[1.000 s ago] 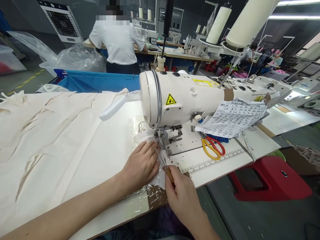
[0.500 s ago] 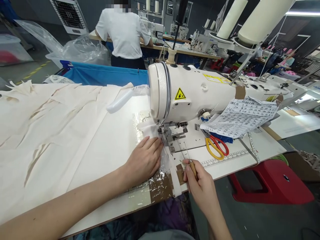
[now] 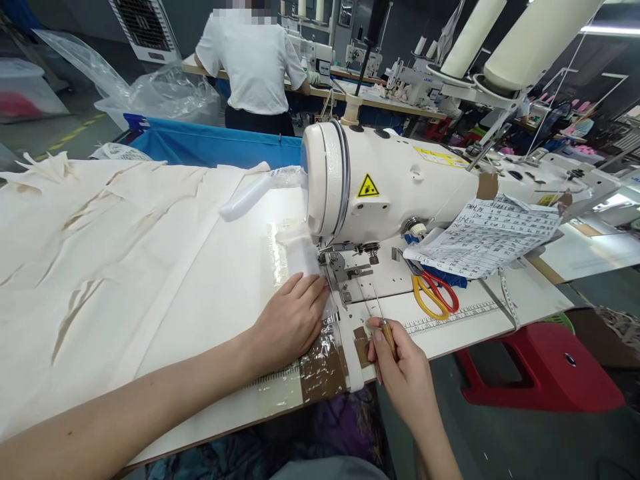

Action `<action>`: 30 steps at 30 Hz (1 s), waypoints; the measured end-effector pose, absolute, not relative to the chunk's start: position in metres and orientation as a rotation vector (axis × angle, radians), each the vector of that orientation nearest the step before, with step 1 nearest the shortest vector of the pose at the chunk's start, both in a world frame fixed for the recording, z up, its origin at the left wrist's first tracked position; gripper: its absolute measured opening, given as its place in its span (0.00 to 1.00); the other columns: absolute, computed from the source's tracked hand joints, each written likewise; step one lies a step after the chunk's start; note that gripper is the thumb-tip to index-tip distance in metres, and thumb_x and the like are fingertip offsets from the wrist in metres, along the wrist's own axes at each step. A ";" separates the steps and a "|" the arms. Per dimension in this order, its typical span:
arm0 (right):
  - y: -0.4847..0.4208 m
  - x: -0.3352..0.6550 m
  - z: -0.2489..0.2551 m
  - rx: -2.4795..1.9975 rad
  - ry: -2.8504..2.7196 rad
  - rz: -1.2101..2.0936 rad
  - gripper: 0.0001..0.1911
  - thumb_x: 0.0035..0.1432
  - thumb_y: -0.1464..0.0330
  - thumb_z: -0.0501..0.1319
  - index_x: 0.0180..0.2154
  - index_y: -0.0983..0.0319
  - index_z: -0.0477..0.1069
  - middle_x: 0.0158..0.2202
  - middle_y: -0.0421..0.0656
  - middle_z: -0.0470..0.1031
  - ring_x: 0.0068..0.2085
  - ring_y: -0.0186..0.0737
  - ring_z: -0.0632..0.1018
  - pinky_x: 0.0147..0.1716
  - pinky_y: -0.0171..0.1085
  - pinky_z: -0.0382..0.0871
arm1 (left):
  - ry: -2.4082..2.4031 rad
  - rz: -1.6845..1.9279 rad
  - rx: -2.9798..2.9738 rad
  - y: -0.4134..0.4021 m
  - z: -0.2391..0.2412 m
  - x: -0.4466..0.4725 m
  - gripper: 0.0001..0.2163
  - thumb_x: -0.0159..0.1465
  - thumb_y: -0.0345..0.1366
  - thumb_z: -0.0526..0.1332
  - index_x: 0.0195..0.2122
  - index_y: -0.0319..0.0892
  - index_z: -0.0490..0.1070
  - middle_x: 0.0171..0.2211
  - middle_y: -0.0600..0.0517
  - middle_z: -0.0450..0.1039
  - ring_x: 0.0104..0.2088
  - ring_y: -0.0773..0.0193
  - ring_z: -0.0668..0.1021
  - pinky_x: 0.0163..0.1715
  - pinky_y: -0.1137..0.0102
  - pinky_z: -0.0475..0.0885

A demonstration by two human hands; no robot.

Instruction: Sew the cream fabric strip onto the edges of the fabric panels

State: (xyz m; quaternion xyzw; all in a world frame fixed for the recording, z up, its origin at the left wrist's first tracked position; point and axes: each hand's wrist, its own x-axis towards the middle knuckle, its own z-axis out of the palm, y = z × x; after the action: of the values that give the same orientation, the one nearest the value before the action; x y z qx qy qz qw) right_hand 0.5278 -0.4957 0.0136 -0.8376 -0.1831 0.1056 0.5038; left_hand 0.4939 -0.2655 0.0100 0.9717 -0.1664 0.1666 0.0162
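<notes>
Right grip (image 3: 404, 370) around wooden-handled, thin-pointed tool (image 3: 388, 338)

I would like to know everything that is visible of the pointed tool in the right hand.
The pointed tool has a brown handle that looks wooden and a thin, straight shaft that looks like metal. The right hand grips the handle, partly covering it. The shaft slants away from the person and slightly leftward, toward the lower part of the sewing machine. The handle is near the front edge of the table. Whether the tip touches anything is unclear.
</notes>
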 end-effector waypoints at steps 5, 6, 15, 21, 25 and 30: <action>-0.495 0.528 0.014 -2.043 -0.459 0.233 0.18 0.72 0.56 0.51 0.46 0.62 0.71 0.24 0.36 0.71 0.19 0.33 0.68 0.19 0.31 0.65 | -0.523 0.497 3.046 -0.265 0.012 0.493 0.20 0.70 0.33 0.49 0.58 0.28 0.70 0.59 0.35 0.70 0.60 0.47 0.70 0.62 0.54 0.62; -0.495 0.528 0.014 -2.045 -0.461 0.235 0.18 0.72 0.56 0.51 0.46 0.62 0.71 0.24 0.36 0.71 0.19 0.33 0.68 0.19 0.31 0.65 | -0.530 0.513 3.051 -0.266 0.013 0.494 0.20 0.70 0.33 0.49 0.58 0.28 0.70 0.58 0.35 0.70 0.59 0.47 0.70 0.62 0.54 0.63; -0.499 0.527 0.009 -2.012 -0.423 0.279 0.20 0.72 0.54 0.52 0.49 0.62 0.71 0.25 0.37 0.71 0.20 0.34 0.68 0.20 0.32 0.65 | -0.574 0.571 3.047 -0.266 0.013 0.494 0.21 0.71 0.33 0.48 0.57 0.25 0.71 0.56 0.34 0.72 0.57 0.46 0.72 0.59 0.56 0.66; -0.498 0.522 0.011 -2.022 -0.371 0.136 0.21 0.69 0.54 0.56 0.55 0.60 0.71 0.41 0.46 0.78 0.37 0.42 0.78 0.34 0.35 0.73 | -0.539 0.591 3.021 -0.264 0.011 0.498 0.21 0.72 0.33 0.47 0.57 0.25 0.70 0.57 0.34 0.72 0.57 0.46 0.72 0.58 0.55 0.68; -0.487 0.517 0.016 -1.953 -0.373 0.133 0.23 0.72 0.57 0.52 0.63 0.58 0.62 0.27 0.35 0.65 0.24 0.36 0.67 0.23 0.32 0.65 | -0.498 0.569 3.000 -0.260 0.009 0.503 0.20 0.72 0.34 0.48 0.57 0.25 0.69 0.57 0.33 0.71 0.59 0.46 0.71 0.58 0.54 0.69; -0.464 0.521 0.017 -1.950 -0.731 0.013 0.14 0.73 0.67 0.51 0.55 0.59 0.67 0.34 0.40 0.72 0.34 0.37 0.76 0.33 0.34 0.72 | -0.418 0.525 2.935 -0.256 0.010 0.508 0.18 0.71 0.33 0.49 0.55 0.27 0.70 0.54 0.35 0.71 0.53 0.47 0.74 0.53 0.53 0.74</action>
State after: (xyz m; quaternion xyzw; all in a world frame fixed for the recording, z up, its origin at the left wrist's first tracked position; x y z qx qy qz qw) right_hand 0.5207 -0.4645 0.0165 -0.8081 -0.3030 0.0056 0.5052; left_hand 0.5081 -0.2559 0.0104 0.9728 -0.1384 0.1741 0.0654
